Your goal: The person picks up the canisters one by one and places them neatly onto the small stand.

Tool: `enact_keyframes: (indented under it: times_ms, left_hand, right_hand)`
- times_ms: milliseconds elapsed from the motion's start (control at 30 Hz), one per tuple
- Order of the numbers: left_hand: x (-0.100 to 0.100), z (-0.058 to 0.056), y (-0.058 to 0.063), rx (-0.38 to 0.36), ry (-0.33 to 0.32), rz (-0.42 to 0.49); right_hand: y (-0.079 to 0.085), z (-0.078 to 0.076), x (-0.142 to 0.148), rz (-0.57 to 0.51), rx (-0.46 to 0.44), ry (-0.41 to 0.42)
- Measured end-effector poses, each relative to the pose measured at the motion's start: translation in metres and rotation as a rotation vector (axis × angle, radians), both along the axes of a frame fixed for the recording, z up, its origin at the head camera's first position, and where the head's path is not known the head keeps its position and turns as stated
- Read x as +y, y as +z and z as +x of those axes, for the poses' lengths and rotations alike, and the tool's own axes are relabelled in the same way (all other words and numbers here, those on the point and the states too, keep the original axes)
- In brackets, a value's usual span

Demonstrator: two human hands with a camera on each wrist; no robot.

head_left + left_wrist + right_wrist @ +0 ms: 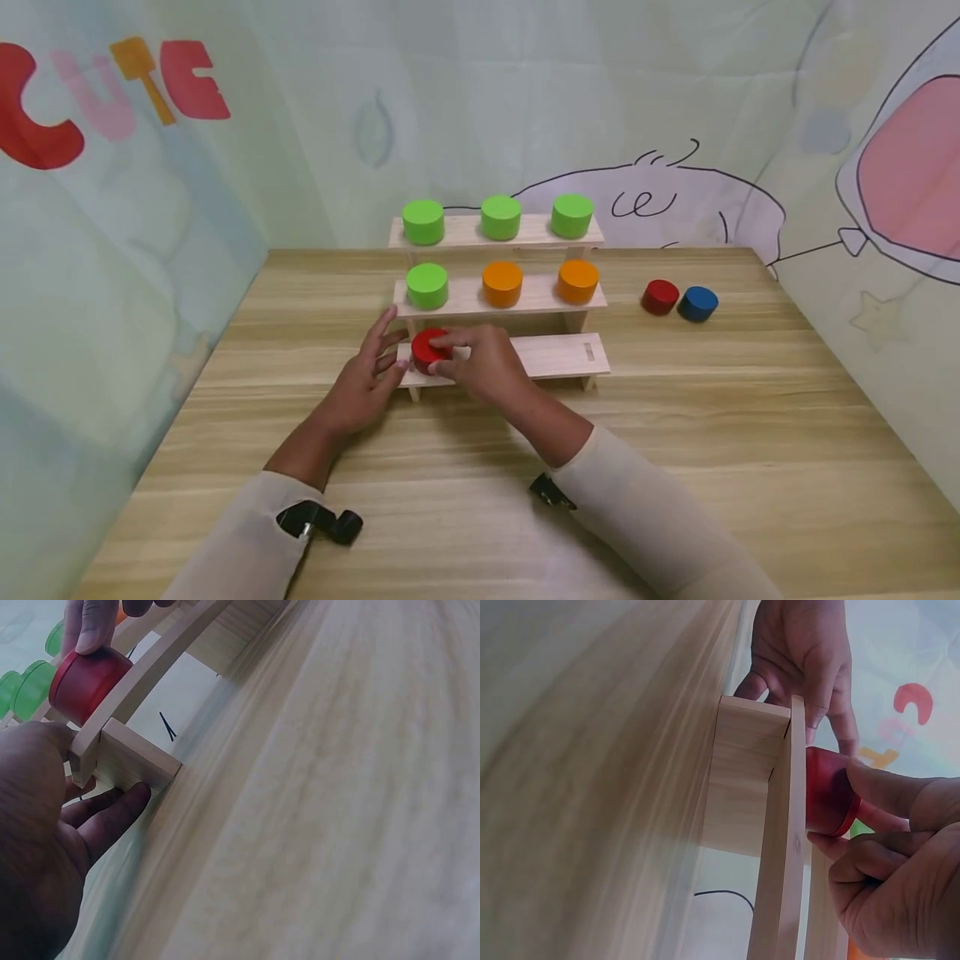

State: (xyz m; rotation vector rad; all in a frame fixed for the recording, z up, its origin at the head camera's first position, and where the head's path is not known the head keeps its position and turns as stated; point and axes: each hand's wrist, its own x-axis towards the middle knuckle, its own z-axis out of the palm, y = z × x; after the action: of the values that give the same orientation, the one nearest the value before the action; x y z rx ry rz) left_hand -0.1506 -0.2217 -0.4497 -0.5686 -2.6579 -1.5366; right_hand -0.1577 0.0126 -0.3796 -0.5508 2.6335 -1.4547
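Note:
A three-tier wooden rack (558, 356) stands on the table, and at the left end of its lowest shelf is a red round block (427, 350). My right hand (483, 362) pinches this block between thumb and fingers; in the right wrist view the block (826, 791) is flat against the shelf. At the rack's left end, my left hand (367, 383) holds the lowest shelf's end, thumb at the front edge. Its other fingers (116, 821) reach round beside the shelf's leg in the left wrist view.
Green round blocks (501, 218) line the top shelf. The middle shelf bears one green block (427, 287) and two orange blocks (502, 284). Right of the rack, another red block (660, 297) and a blue block (698, 304) sit on the table (712, 433). Printed cloth (315, 125) hangs behind.

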Motion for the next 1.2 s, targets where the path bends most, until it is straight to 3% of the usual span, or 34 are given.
enact_keyframes:
  times_ms: [400, 1067, 1200]
  left_hand:
    - [0.001, 0.001, 0.0, 0.001, 0.005, 0.005]
    - [-0.001, 0.001, -0.001, -0.001, 0.006, 0.001]
    - [0.0, 0.0, -0.001, 0.006, 0.002, -0.006]
  right_hand:
    - [-0.002, 0.0, -0.001, 0.04, 0.047, 0.021]
    - [0.002, -0.001, 0.004, 0.07, 0.028, -0.043]
    - [0.009, -0.002, 0.011, 0.071, -0.014, -0.071]
